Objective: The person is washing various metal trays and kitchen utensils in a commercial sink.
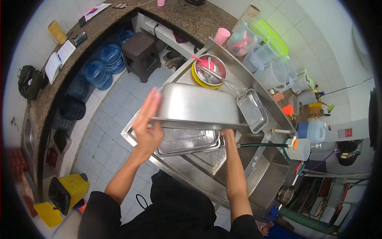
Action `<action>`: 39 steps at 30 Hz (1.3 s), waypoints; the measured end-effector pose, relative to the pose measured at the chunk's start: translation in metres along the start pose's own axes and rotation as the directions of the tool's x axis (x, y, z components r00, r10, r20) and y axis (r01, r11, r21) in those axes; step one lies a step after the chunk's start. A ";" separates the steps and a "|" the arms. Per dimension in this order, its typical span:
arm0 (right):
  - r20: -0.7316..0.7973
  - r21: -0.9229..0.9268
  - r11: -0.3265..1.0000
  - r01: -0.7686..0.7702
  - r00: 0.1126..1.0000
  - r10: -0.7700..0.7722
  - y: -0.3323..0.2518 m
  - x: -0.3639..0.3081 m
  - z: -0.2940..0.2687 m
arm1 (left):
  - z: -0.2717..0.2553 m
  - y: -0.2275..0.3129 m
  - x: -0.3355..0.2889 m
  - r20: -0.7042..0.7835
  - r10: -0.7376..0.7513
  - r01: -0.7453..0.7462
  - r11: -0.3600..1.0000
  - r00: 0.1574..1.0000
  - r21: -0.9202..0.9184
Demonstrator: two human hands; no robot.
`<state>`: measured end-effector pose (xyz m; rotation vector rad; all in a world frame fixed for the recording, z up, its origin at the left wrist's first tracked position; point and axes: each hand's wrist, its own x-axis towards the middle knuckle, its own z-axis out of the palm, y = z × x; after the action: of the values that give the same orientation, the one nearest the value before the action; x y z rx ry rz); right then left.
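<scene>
steel pan [201, 102], left grip [146, 128] at edge

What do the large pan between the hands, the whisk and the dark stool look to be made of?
Large pan: metal, probably stainless steel or aluminium, satin finish; its grey walls reflect softly. Whisk: shiny metal, probably steel, judging by its thin, bright wires. Stool: probably moulded plastic, dull brown; seat and legs look one-piece.

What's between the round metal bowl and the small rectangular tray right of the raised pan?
A wire whisk, handle end over the bowl, wire end by the tray; the head view shows it.
</scene>
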<state>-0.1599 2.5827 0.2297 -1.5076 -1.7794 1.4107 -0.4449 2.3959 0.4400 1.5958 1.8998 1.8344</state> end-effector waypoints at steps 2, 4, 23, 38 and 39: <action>-0.036 0.173 0.985 0.003 0.999 0.003 -0.003 0.008 0.013 | 0.014 0.008 0.005 0.041 0.012 -0.011 0.999 0.999 -0.032; -0.067 0.343 0.939 0.010 0.998 0.015 -0.012 0.013 0.022 | 0.022 0.020 0.009 0.051 -0.005 0.008 0.999 0.999 -0.050; 0.056 0.992 -0.122 -0.033 0.980 0.189 -0.014 -0.196 -0.089 | 0.127 -0.007 -0.041 0.163 0.776 -0.688 0.619 0.609 -0.377; 0.200 0.812 0.446 -0.375 0.899 0.390 0.000 -0.081 0.141 | 0.004 -0.122 -0.132 0.122 0.344 -0.365 0.894 0.931 0.261; 0.189 0.818 0.447 -0.363 0.903 0.387 -0.021 -0.080 0.144 | -0.002 -0.132 -0.143 0.175 0.330 -0.374 0.838 0.927 0.398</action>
<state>-0.2603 2.4523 0.2127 -1.3305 -0.4695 2.0251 -0.4596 2.3302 0.2577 2.2653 2.1883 1.4595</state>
